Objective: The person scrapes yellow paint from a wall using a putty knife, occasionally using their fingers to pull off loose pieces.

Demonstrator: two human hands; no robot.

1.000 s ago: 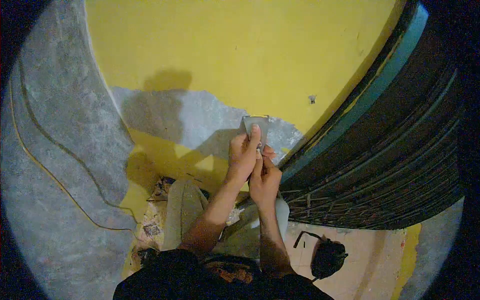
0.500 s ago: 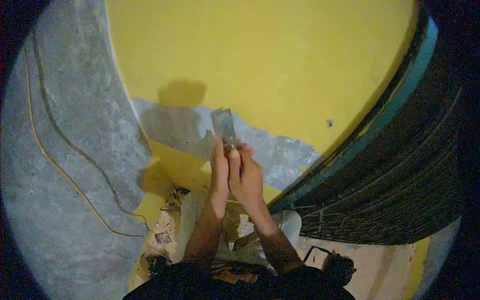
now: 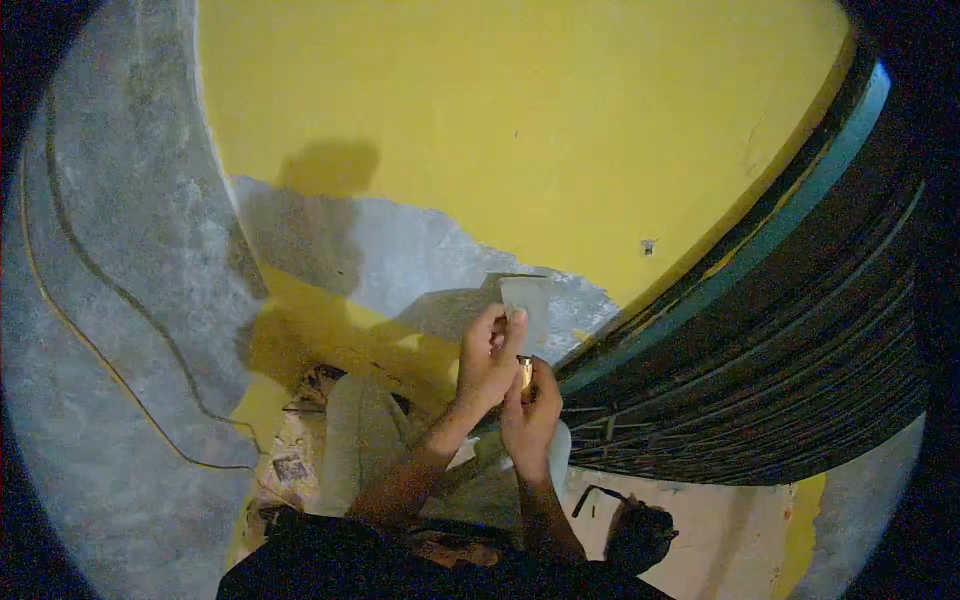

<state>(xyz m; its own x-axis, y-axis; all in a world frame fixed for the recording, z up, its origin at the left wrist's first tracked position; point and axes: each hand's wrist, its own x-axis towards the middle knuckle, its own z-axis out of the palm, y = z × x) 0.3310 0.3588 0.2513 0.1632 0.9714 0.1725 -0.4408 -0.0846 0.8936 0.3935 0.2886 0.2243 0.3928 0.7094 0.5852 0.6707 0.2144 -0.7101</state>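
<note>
A putty knife (image 3: 524, 293) with a wide pale blade points up toward the wall, in front of a bare grey patch. My left hand (image 3: 487, 360) is closed on its blade, thumb lying on the flat face and fingers curled at the left edge. Just below, my right hand (image 3: 533, 415) wraps round the handle (image 3: 527, 376), whose shiny yellowish part shows between thumb and fingers. Both wrists are close together, and the lower handle is hidden in the right palm.
The wall (image 3: 520, 120) is yellow, with a grey stripped patch (image 3: 400, 240). Rightward stands a dark ribbed panel (image 3: 780, 370) with a teal edge (image 3: 800, 210). A thin cable (image 3: 110, 373) runs down the grey wall at left. A black object (image 3: 641, 533) lies at lower right.
The putty knife and both hands have moved right and slightly down. My left hand has shifted up onto the blade, while my right hand now sits lower at the handle. The view has shifted slightly.
</note>
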